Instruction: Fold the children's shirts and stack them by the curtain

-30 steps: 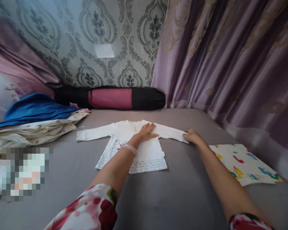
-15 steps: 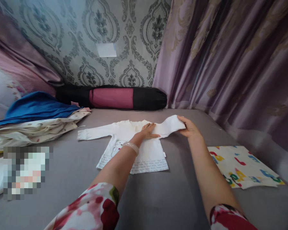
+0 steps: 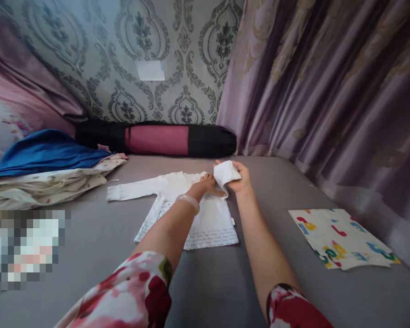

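Note:
A small white long-sleeved shirt (image 3: 212,223) with a bear print and rows of lettering lies spread on the grey bed sheet (image 3: 212,287). My left hand (image 3: 207,186), with a pale bangle at the wrist, presses on the shirt's upper right part near the shoulder, fingers spread. My right hand (image 3: 239,177) grips the right sleeve (image 3: 227,172) near its cuff, lifted off the sheet and bent inward over the shoulder. The other sleeve (image 3: 133,187) lies stretched out to the left.
A folded cloth with colourful letters (image 3: 345,237) lies at right. Blue fabric (image 3: 54,150) and patterned cream fabric (image 3: 54,184) are heaped at left, near a blurred-out patch (image 3: 32,248). Against the wall rests a black and pink bolster (image 3: 157,140); purple curtains (image 3: 294,82) hang at right.
My right hand has brought the sleeve leftward from its outstretched position, folding it in toward the shirt's body. My left hand stays on the shirt near the shoulder.

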Tool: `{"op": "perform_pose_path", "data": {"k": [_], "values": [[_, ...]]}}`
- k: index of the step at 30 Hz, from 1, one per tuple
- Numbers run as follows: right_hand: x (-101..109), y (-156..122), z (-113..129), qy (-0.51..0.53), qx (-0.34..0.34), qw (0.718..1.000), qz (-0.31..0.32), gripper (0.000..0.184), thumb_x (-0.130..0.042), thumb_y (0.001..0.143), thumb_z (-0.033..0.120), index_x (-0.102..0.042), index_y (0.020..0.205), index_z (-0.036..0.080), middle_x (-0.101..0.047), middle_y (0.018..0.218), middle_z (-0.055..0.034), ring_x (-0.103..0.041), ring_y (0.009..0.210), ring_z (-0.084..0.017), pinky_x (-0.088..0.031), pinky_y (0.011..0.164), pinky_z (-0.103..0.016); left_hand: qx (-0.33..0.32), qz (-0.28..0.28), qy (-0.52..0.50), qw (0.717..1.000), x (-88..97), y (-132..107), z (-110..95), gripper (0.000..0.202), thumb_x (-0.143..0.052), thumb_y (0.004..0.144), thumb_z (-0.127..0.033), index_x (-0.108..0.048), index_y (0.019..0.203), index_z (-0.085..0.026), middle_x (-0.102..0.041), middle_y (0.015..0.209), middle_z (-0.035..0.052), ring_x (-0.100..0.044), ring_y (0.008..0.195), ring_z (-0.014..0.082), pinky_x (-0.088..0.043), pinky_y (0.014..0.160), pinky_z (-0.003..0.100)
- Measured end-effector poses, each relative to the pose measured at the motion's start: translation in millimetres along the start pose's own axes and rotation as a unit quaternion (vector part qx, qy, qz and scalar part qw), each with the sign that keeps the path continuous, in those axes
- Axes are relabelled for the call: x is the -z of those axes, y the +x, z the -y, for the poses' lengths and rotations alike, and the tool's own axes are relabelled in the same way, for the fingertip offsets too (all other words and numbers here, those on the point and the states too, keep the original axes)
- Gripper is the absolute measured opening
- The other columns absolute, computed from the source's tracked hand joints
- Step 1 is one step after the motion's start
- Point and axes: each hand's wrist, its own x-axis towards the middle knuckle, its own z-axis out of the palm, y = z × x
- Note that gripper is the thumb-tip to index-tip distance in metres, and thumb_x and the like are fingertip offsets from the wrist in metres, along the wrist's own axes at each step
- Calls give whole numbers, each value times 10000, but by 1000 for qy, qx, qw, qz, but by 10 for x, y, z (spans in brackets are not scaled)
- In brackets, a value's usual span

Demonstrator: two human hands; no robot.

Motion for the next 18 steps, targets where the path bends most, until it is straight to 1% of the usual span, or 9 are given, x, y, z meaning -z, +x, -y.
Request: {"op": "perform_pose_path", "data": {"k": [2, 5, 7, 10, 12, 15, 16, 18], "values": [[-14, 1, -32, 12, -5, 1000, -10, 271, -549, 706, 310, -582, 924, 151, -701, 943, -128, -637, 1000, -290, -529, 857, -467, 2, -11, -8, 1000, 10, 3, -6, 1072, -662, 566, -734, -345, 1447, -212, -369, 1460, 175, -288, 1331, 422, -261, 1075, 555], [-25, -6, -45, 42, -1, 999, -31, 221, -535, 713, 280, -572, 897, 165, -702, 951, -120, -643, 993, -276, -538, 845, -447, -11, -29, -21, 999, 13, -11, 2, 1033, -666, 580, -722, -385, 1427, -202, -403, 1439, 167, -339, 1309, 415, -295, 1070, 529], [-32, -5, -48, 59, 6, 997, -45, 196, -534, 711, 265, -566, 882, 175, -704, 927, -108, -650, 971, -268, -543, 836, -443, -44, -44, -42, 997, 25, -36, 39, 1002, -681, 604, -685, -386, 1426, -195, -409, 1440, 160, -379, 1298, 397, -329, 1068, 488], [-50, 22, -75, 67, 16, 996, -52, 205, -541, 712, 263, -577, 893, 172, -700, 871, -89, -660, 898, -245, -551, 816, -417, -86, -90, -76, 989, 77, -124, 174, 919, -718, 654, -561, -387, 1419, -173, -444, 1422, 156, -435, 1281, 350, -360, 1067, 437], [-70, 58, -121, 61, 27, 996, -60, 181, -547, 718, 261, -582, 875, 178, -692, 816, -65, -660, 816, -216, -559, 783, -382, -64, -136, -91, 984, 126, -236, 322, 792, -710, 702, -465, -433, 1381, -165, -490, 1391, 149, -465, 1262, 327, -365, 1065, 440], [-122, 135, -246, 20, 45, 996, -79, 80, -570, 728, 235, -567, 801, 200, -663, 722, -14, -637, 689, -163, -557, 703, -301, 5, -197, -119, 973, 184, -481, 593, 560, -632, 782, -320, -508, 1308, -171, -577, 1303, 130, -557, 1157, 286, -430, 1001, 435], [-148, 163, -301, 4, 51, 995, -89, 56, -580, 731, 223, -559, 779, 205, -650, 697, 1, -627, 657, -147, -550, 673, -273, 21, -210, -130, 969, 191, -574, 680, 502, -602, 797, -283, -530, 1280, -165, -600, 1271, 127, -580, 1120, 271, -457, 967, 421], [-208, 218, -426, -17, 54, 991, -122, 63, -601, 730, 197, -546, 757, 212, -626, 649, 26, -606, 609, -128, -530, 611, -238, 38, -227, -151, 961, 177, -759, 823, 424, -553, 814, -236, -563, 1229, -149, -630, 1219, 124, -604, 1076, 250, -490, 916, 390]]}}
